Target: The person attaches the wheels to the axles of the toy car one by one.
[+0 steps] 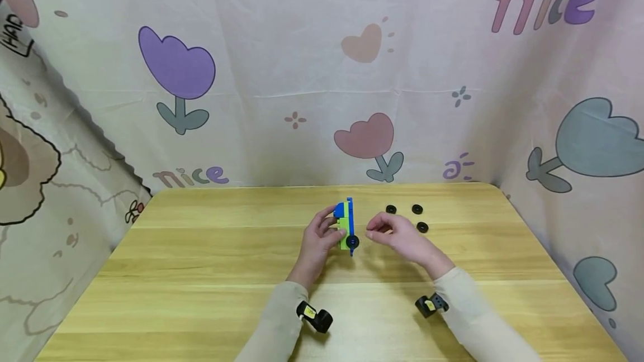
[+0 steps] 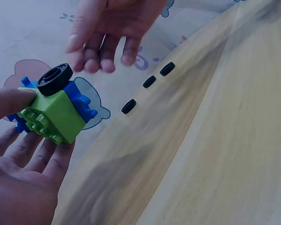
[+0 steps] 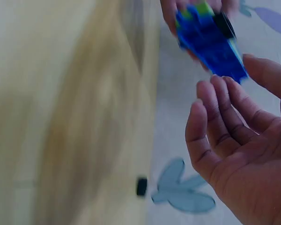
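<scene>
A toy car of blue and lime-green building blocks is held on its side by my left hand, thumb on one face and fingers behind. One black wheel sits on its blue base, at the end nearer me. In the left wrist view the wheel faces up beside the green studded block. My right hand hovers just right of the car, with loosely bent fingers and nothing between them. The right wrist view shows the car's blue underside beyond those fingertips.
Three loose black wheels lie on the wooden table behind and beside the right hand: a left one, a back one and a nearer one. A printed cloth hangs behind the table and along its sides.
</scene>
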Demonstrator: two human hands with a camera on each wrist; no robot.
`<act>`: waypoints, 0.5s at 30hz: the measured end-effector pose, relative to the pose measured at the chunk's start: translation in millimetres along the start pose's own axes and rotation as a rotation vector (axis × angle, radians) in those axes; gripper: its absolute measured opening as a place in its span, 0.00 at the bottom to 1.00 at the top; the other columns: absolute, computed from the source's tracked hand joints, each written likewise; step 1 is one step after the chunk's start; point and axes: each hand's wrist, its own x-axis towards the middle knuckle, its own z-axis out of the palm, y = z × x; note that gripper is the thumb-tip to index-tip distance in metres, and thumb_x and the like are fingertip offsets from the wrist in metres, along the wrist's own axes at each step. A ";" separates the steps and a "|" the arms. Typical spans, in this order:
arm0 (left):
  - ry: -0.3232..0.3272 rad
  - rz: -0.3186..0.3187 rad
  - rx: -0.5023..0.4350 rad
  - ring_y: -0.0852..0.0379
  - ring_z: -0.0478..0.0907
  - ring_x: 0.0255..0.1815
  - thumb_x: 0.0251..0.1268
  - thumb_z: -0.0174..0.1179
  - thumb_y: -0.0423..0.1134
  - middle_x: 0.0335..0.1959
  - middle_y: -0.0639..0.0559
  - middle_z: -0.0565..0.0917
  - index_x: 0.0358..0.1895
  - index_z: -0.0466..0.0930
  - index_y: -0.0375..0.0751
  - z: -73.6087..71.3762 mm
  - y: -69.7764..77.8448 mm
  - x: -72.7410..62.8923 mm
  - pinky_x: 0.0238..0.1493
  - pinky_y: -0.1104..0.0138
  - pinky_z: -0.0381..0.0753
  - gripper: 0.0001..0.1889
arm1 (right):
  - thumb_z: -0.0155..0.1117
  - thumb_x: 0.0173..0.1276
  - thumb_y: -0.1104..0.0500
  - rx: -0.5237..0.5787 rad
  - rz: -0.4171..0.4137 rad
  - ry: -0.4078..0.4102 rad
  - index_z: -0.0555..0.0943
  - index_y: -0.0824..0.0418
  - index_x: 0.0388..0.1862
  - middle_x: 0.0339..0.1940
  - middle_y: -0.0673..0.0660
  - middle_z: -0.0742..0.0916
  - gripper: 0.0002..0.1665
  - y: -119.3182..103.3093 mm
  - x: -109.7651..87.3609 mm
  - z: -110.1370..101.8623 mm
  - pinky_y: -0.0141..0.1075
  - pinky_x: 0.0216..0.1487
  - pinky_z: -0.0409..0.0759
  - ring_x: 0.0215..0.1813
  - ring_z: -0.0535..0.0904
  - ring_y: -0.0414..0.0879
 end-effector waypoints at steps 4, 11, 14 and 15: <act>0.009 -0.015 0.016 0.52 0.79 0.45 0.61 0.63 0.24 0.57 0.38 0.78 0.69 0.67 0.39 -1.0 1.0 0.1 0.45 0.65 0.81 0.31 | 0.65 0.69 0.56 -0.091 0.016 0.040 0.80 0.65 0.45 0.38 0.53 0.83 0.13 6.9 -3.1 -22.3 0.42 0.43 0.77 0.43 0.78 0.49; 0.038 -0.016 0.043 0.51 0.79 0.47 0.61 0.64 0.24 0.57 0.39 0.78 0.69 0.67 0.40 -3.3 1.9 -0.3 0.47 0.66 0.80 0.32 | 0.68 0.65 0.61 -0.241 0.032 0.146 0.79 0.69 0.48 0.46 0.63 0.79 0.16 32.3 -10.9 -58.0 0.46 0.44 0.77 0.44 0.78 0.53; 0.042 -0.015 0.046 0.51 0.79 0.47 0.61 0.64 0.24 0.57 0.38 0.78 0.69 0.67 0.40 -4.2 2.0 -0.5 0.47 0.66 0.80 0.32 | 0.69 0.63 0.62 -0.325 0.059 0.155 0.79 0.71 0.49 0.47 0.65 0.78 0.18 44.0 -12.9 -70.9 0.51 0.47 0.76 0.46 0.77 0.57; 0.043 -0.015 0.047 0.51 0.79 0.47 0.61 0.64 0.24 0.57 0.38 0.78 0.69 0.67 0.40 -4.5 2.0 -0.6 0.47 0.66 0.80 0.32 | 0.69 0.63 0.62 -0.348 0.073 0.152 0.78 0.71 0.49 0.47 0.66 0.78 0.18 47.7 -13.4 -74.6 0.53 0.48 0.76 0.47 0.77 0.58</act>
